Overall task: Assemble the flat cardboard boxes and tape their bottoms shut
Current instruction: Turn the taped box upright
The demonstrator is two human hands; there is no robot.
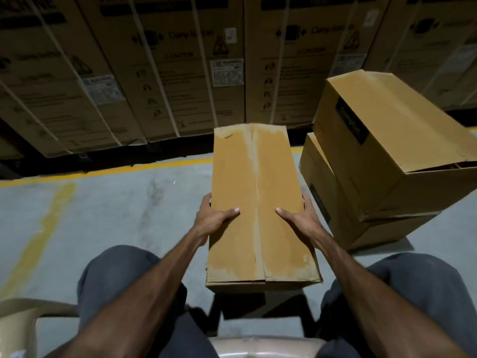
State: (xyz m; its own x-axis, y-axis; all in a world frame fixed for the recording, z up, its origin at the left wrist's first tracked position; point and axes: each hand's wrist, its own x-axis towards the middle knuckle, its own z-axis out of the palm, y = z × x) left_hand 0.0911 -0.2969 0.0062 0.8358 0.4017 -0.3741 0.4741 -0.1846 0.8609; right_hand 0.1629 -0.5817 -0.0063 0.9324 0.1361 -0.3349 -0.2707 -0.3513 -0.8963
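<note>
A brown cardboard box (258, 177) stands in front of me between my knees, its long top face turned up. Two flaps meet there along a centre seam covered by a strip of clear tape. My left hand (214, 215) grips the box's left edge, thumb lying on the top face and fingers wrapped down the side. My right hand (296, 215) holds the right edge the same way, thumb on top. No tape roll or dispenser is in view.
Two assembled brown boxes (382, 151) are stacked at the right, the upper one skewed. Large strapped cartons (154, 73) form a wall behind a yellow floor line (103, 171). I sit on a beige plastic chair (20, 321). Grey concrete floor (103, 215) lies to the left.
</note>
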